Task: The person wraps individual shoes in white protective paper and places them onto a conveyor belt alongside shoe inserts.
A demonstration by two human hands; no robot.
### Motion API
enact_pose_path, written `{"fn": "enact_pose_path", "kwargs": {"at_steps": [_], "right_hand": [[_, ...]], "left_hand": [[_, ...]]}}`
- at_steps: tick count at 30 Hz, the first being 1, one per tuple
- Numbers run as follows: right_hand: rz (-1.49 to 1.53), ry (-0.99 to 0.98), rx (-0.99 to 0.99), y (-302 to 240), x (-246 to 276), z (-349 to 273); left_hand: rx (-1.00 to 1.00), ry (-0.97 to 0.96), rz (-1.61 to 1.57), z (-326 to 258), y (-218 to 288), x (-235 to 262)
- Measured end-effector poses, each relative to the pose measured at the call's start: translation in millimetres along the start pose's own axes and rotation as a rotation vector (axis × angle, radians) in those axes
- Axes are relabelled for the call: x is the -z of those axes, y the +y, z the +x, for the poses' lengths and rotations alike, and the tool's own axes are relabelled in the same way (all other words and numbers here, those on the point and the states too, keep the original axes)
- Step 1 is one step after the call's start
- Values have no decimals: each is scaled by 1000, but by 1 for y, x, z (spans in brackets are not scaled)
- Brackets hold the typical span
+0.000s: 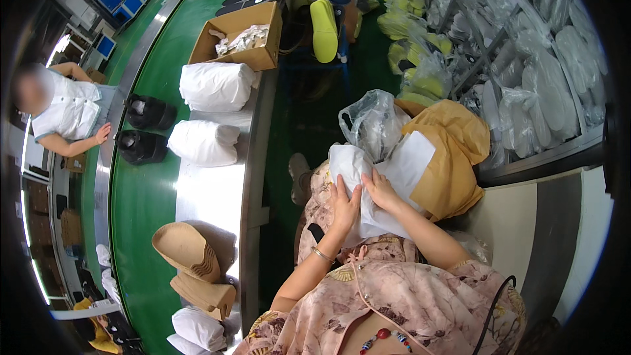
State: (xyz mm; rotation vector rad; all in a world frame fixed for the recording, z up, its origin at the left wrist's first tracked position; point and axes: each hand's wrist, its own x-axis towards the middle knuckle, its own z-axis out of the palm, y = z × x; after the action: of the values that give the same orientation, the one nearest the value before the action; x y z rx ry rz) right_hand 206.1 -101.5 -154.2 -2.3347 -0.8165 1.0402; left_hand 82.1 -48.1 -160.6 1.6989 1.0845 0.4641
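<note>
On my lap is a bundle wrapped in white paper; what is inside is hidden. My left hand grips its near left side, fingers pointing away from me. Against its right side presses my right hand, so the bundle is held between both hands. A loose white sheet lies just to the right, on a yellow-brown bag. Beyond the bundle sits a crumpled clear plastic bag.
A metal-edged bench to my left bears white wrapped bundles, a cardboard box and stacked tan molded pieces. Dark shoes sit on the green belt. Right stands a rack of bagged soles. Across the belt is a person.
</note>
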Motion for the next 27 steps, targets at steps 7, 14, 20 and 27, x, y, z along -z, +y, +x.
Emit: {"fn": "enact_pose_path", "kwargs": {"at_steps": [7,14,20,27], "right_hand": [[765,164,522,-28,-10,7],[1145,50,526,-144,72,-49],[1134,-356,467,-162,94,-70],[1190,-545,641,-185,67,-84]], "left_hand": [[-441,229,-254,15,39,34],[-279,40,-832,22,102,113],[-363,-459,-848,-14,128,180],[-326,-279,-1204,-30,108,184]]}}
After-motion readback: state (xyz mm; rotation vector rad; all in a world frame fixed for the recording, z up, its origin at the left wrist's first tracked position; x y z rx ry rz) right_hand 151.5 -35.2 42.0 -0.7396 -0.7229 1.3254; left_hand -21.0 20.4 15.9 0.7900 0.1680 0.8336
